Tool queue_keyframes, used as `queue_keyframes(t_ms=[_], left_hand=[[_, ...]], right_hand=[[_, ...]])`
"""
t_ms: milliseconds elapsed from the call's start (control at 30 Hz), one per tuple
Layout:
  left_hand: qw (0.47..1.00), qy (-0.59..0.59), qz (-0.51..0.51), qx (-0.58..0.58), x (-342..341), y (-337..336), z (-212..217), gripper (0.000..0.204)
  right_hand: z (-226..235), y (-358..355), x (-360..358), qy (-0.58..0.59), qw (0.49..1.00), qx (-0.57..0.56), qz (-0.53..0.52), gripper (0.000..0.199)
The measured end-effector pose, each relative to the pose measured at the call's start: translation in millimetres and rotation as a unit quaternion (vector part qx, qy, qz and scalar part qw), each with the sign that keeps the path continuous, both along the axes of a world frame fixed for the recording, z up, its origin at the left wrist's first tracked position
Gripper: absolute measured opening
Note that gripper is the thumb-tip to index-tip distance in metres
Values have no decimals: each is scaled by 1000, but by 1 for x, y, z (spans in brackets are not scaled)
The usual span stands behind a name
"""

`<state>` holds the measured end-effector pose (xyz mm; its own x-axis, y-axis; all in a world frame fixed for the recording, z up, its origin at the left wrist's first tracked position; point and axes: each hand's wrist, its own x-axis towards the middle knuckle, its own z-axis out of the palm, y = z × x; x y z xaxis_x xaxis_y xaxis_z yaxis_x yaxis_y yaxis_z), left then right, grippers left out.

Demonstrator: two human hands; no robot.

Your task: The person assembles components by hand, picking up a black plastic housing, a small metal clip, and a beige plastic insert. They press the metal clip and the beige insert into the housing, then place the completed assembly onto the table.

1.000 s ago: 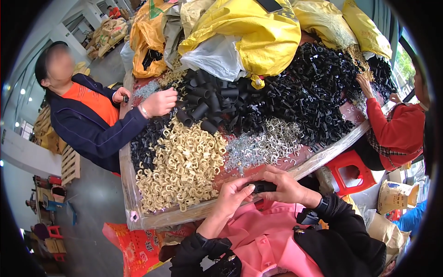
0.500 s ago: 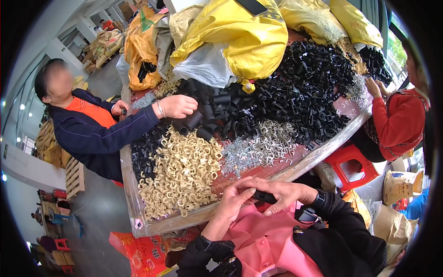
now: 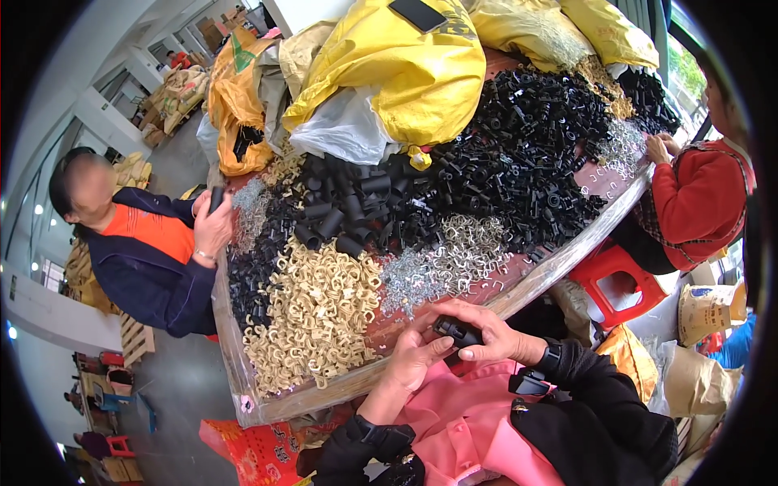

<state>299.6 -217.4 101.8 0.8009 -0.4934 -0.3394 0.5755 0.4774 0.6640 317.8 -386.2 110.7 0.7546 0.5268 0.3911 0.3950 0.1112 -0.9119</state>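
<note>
Looking down, we see the desk (image 3: 519, 296) filling the middle of the view, its near edge wrapped in clear film. Toward twelve o'clock lie yellow sacks (image 3: 389, 69), and below them spreads the heap of black plastic parts (image 3: 519, 162). At about eight o'clock from that heap sits the pile of cream clips (image 3: 316, 320), with a smaller scatter of silvery metal clips (image 3: 454, 259) just beside it toward the desk's near edge. At nine o'clock a person in an orange vest (image 3: 150, 235) holds a dark piece up; at three o'clock a person in a red jacket (image 3: 701, 198) works at the far corner. At six o'clock we hold a small black part (image 3: 455, 330) over our pink apron (image 3: 462, 429), just off the desk edge. Our right hand (image 3: 486, 336) has its fingers closed around it, and our left hand (image 3: 415, 360) pinches its near end with thumb and forefinger.
</note>
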Motion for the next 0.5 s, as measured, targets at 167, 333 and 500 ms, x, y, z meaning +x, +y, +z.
queue_keyframes(t_ms=[167,333,500], left_hand=[[999,14,-8,52,3,-4,-9,48],[996,5,15,92,13,-2,-18,49],[997,22,9,71,21,-12,-27,46]], right_hand=[[-12,-28,-4,59,995,3,-82,56],[-22,-74,-19,137,980,6,-147,47],[-34,-100,-33,243,958,4,-153,45]])
